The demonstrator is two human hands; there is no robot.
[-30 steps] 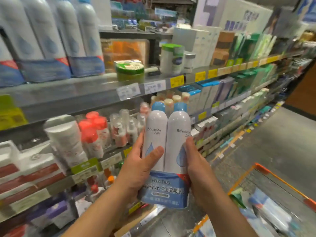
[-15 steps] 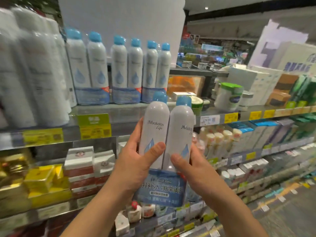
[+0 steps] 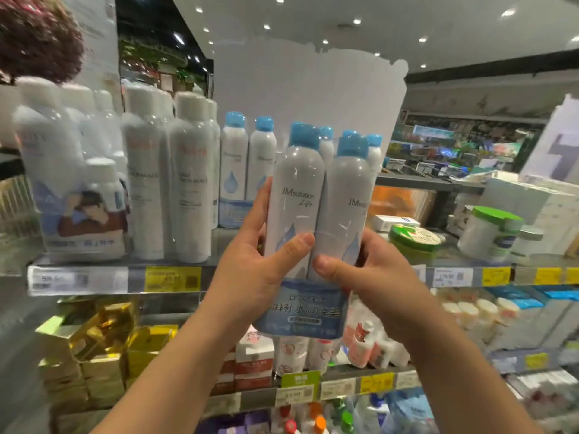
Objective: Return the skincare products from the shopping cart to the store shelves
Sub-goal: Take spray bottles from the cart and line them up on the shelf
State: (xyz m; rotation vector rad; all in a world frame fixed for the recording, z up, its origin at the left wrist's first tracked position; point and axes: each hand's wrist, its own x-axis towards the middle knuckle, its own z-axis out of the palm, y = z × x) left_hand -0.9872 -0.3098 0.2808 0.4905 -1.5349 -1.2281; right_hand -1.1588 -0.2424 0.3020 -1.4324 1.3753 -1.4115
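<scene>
A shrink-wrapped twin pack of white spray bottles (image 3: 297, 195) with blue caps and a blue band at the bottom is upright in front of me. My left hand (image 3: 260, 264) grips its left side, thumb across the front. My right hand (image 3: 369, 270) grips the right side, thumb on the front. The pack is raised to the level of the top shelf (image 3: 131, 277). Matching blue-capped twin packs (image 3: 247, 170) stand on that shelf just behind and to the left of it. The shopping cart is out of view.
Tall white bottles (image 3: 188, 183) in plastic wrap fill the shelf's left part. Green-lidded jars (image 3: 488, 233) sit on the right. Gold boxes (image 3: 94, 346) and small bottles with red labels (image 3: 363, 339) occupy the lower shelf. A white masked panel rises behind the packs.
Both hands lifted the twin pack up from chest height to the top shelf level and toward the matching packs. My view tilted up, and the cart dropped out of sight.
</scene>
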